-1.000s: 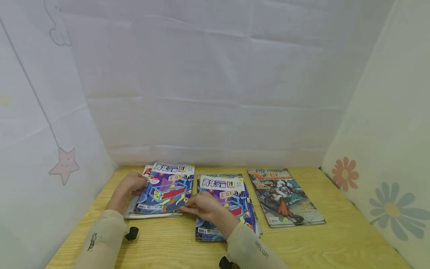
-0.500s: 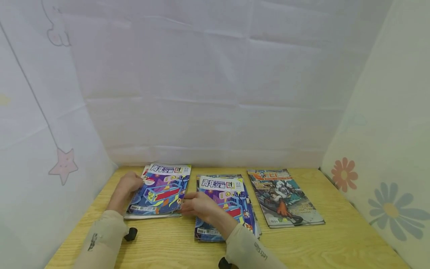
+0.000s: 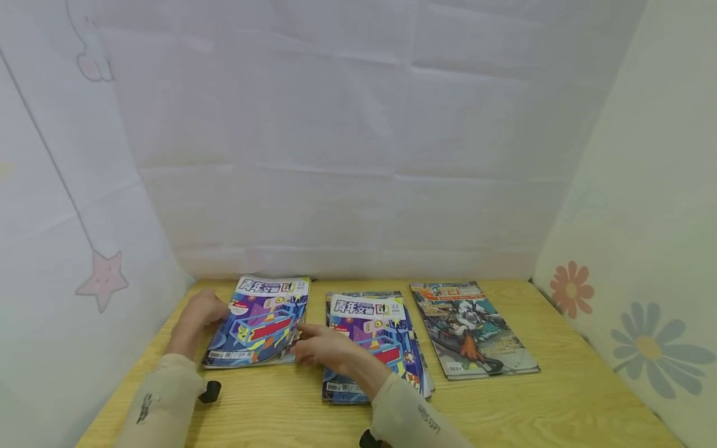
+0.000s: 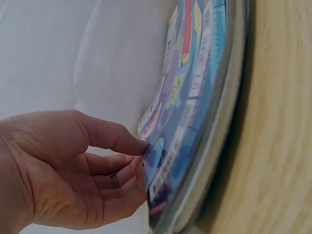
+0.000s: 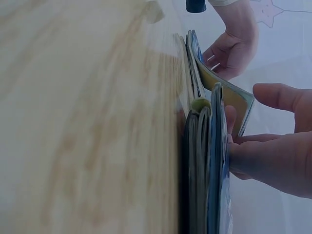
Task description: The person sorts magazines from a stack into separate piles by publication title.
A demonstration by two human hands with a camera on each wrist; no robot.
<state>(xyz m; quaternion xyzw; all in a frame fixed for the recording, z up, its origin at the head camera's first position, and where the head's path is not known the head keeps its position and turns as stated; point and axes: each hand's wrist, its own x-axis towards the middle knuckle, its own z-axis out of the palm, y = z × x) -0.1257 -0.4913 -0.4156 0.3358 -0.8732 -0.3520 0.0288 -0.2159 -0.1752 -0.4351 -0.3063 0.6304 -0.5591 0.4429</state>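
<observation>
A purple-covered magazine [image 3: 263, 326] lies on the left stack, its right lower corner bent upward. My left hand [image 3: 203, 311] is at its left edge. In the left wrist view, the thumb of my left hand [image 4: 73, 165] meets the cover's edge and the curled fingers lie against it, their tips partly hidden. By the raised corner is my right hand [image 3: 325, 348]; in the right wrist view the thumb of my right hand [image 5: 278, 136] stands just off the corner, with the fingers extended below it. A matching purple magazine [image 3: 358, 376] tops the middle stack, under my right wrist.
Another magazine [image 3: 473, 330] with a fantasy-figure cover lies on the right of the wooden table [image 3: 269, 410]. White cloth [image 3: 358, 155] hangs behind and at both sides. The middle stack's folded edges [image 5: 200, 146] show close to my right hand.
The left purple magazine has slid left, covering the red-lettered one beneath it. Both hands have shifted left with it. My right hand's grip on its edge has loosened, and the lower right corner is raised.
</observation>
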